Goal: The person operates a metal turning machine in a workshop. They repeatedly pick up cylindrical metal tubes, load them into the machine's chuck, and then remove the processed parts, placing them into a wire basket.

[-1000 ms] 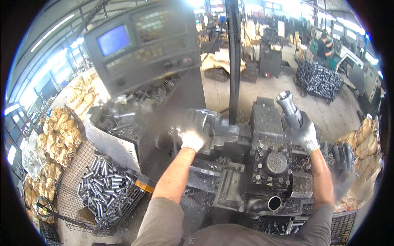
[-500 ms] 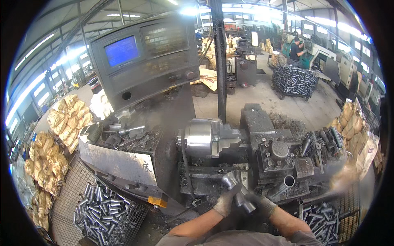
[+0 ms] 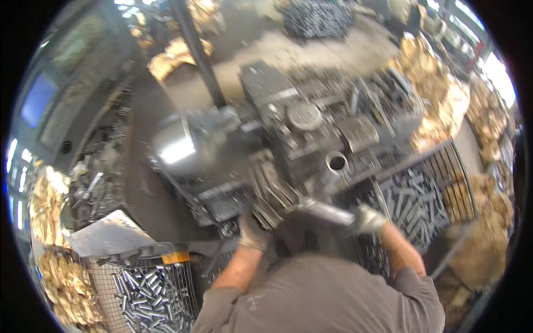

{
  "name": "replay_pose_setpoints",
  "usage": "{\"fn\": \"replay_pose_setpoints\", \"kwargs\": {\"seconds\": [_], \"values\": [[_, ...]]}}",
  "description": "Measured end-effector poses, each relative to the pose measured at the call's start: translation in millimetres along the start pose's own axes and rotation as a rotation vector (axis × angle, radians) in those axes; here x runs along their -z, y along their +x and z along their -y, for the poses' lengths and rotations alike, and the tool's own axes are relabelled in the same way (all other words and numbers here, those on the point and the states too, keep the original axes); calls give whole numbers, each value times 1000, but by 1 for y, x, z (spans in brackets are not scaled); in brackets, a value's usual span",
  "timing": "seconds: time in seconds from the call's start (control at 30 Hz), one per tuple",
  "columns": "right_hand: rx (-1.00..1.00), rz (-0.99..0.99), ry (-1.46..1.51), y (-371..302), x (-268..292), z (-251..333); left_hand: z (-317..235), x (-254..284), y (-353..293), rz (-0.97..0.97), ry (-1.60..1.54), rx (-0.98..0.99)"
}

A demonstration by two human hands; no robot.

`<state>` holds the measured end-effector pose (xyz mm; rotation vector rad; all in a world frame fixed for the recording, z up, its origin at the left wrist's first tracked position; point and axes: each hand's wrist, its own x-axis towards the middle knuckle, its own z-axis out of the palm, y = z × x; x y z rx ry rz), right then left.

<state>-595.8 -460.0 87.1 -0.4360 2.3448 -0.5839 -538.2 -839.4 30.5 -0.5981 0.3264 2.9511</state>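
My gloved right hand [image 3: 369,219] is shut on one end of a short grey metal tube [image 3: 327,211], held low in front of the lathe, next to the right wire basket. My gloved left hand [image 3: 252,233] is down at the lathe's dark front edge, below the slide; blur hides whether it grips anything. Above the hands are the shiny chuck [image 3: 175,147], the tool block [image 3: 302,116] and an open tube end [image 3: 336,162].
A wire basket [image 3: 463,183] of grey metal tubes stands at the right, and another basket of tubes [image 3: 150,294] at lower left. Piles of golden swarf lie at left [image 3: 47,202] and right [image 3: 444,100]. A control panel with a blue screen [image 3: 36,100] stands far left.
My hands dropped from the chuck and came together low on the tube. They are now apart, with the right hand carrying the tube to the right. The view tilted and swung right.
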Motion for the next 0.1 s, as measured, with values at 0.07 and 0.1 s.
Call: {"fn": "replay_pose_setpoints", "kwargs": {"seconds": [0.07,0.1], "values": [[-181,-10,17,-67,22,-71,-5,-2,3,-25,54,71],[-210,18,39,-82,7,-78,-13,0,1,127,69,113]]}}
